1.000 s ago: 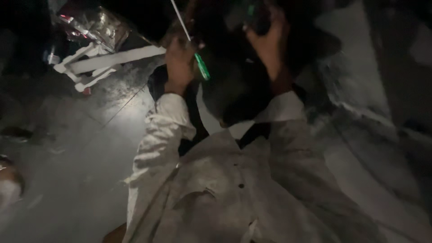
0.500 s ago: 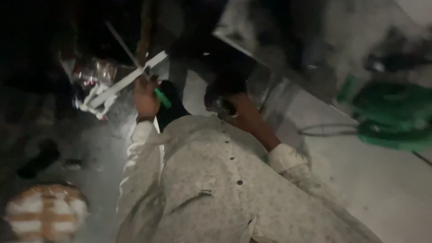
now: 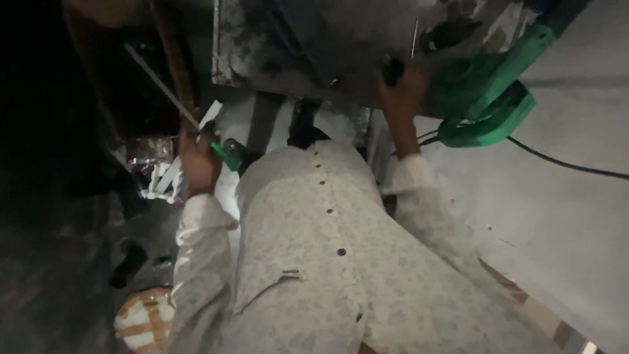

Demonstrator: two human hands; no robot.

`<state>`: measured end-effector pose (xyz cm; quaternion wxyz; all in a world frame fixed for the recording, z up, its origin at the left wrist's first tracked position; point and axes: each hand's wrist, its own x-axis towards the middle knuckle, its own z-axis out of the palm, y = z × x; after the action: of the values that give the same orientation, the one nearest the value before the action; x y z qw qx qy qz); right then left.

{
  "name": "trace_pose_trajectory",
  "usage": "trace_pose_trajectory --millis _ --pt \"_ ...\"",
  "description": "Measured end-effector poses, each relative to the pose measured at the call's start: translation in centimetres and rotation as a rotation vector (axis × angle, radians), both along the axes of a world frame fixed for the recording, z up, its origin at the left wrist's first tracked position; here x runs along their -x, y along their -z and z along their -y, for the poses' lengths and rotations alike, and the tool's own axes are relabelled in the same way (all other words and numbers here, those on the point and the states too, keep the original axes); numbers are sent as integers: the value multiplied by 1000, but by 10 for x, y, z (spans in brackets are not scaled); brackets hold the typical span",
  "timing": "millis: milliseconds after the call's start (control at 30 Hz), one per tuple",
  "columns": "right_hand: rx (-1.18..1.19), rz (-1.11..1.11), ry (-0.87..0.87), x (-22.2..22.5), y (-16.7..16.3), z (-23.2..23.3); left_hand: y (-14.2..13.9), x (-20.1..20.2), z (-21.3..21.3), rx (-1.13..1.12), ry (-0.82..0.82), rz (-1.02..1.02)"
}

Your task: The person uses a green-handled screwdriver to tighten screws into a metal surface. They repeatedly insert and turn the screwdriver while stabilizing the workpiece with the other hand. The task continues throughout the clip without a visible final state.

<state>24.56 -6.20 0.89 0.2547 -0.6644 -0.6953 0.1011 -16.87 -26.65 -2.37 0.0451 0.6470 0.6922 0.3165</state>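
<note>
My left hand (image 3: pixel 196 162) is closed around a screwdriver (image 3: pixel 226 156) with a green handle. Its long thin shaft points up and left, past a wooden post (image 3: pixel 171 62). My right hand (image 3: pixel 401 92) reaches up to the lower edge of a scuffed metal panel (image 3: pixel 295 46), its fingers wrapped around a small dark part (image 3: pixel 392 68) there. A green power tool (image 3: pixel 488 98) lies just right of that hand, touching or nearly touching it. My pale buttoned shirt (image 3: pixel 327 262) fills the lower middle of the view.
A black cable (image 3: pixel 570 164) runs right from the green tool over a pale surface (image 3: pixel 576 223). White plastic pieces (image 3: pixel 162 183) and a shiny packet (image 3: pixel 149 149) lie left of my left hand. An orange-and-white patterned object (image 3: pixel 141 321) sits bottom left. The far left is dark.
The view has swung right and the green tool now sits close. My right hand has moved up to the metal panel's edge. The left hand keeps the screwdriver.
</note>
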Motion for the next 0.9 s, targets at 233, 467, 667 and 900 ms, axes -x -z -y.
trace_pose_trajectory --millis 233,467,667,900 --pt "-36 260 -6 3 22 -84 -31 -57 -52 137 118 136" --pt "-94 178 -65 7 28 -86 -52 -128 -112 -9 339 67" --pt "827 -683 -24 38 -9 -7 -60 -186 -166 -83 424 -133" --pt "1029 -1392 69 13 -12 49 -30 -230 -184 -33 495 -278"
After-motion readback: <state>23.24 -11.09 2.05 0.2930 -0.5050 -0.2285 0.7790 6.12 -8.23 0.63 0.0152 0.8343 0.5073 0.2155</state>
